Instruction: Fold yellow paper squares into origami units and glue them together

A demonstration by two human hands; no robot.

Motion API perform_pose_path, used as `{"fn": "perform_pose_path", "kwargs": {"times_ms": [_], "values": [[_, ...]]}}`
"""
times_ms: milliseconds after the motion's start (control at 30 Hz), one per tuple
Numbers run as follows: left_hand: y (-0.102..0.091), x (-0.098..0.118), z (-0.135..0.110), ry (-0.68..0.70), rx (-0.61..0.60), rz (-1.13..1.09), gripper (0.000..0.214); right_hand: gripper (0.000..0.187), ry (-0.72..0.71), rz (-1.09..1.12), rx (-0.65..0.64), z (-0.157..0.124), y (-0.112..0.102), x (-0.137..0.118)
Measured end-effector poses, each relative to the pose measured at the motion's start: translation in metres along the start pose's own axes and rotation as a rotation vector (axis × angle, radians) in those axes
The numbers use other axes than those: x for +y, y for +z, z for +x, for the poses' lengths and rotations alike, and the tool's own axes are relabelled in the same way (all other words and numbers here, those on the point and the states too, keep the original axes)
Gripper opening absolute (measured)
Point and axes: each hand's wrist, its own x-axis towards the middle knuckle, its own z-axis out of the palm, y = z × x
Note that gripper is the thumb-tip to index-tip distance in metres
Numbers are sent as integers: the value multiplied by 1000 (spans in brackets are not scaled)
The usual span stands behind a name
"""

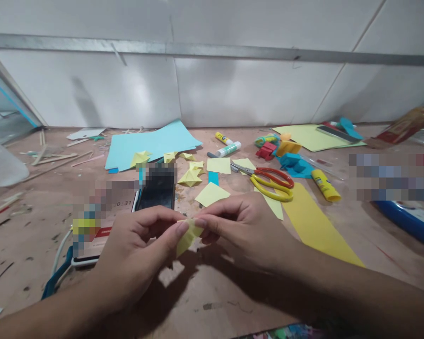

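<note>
From the paper, at ten o'clock, a white container (3,162) is running out of view; nearer, a phone (102,216) is lying half hidden, partly pixelated. The left hand (141,249) and right hand (243,226) are pinching yellow paper (185,240) at centre — fingertips covering its top. At three, the right forearm is hiding a strip's (314,221) end. A stained table (215,313) is spreading beneath; a pale wall (233,89) is standing at twelve.

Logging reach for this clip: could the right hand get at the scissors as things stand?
Probably yes: the scissors lie just beyond the right hand, handles uncovered, though that hand pinches a yellow paper piece.
</note>
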Motion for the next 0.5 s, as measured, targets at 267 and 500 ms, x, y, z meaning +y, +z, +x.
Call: {"fn": "perform_pose_path", "kwargs": {"times_ms": [267,500], "values": [[-3,-3,4,-4,13,3,25,26,-5,30,-56,0,-1,0],[-1,-2,4,-28,35,-118,19,11,58,110,-46,2,-3,-4]]}}
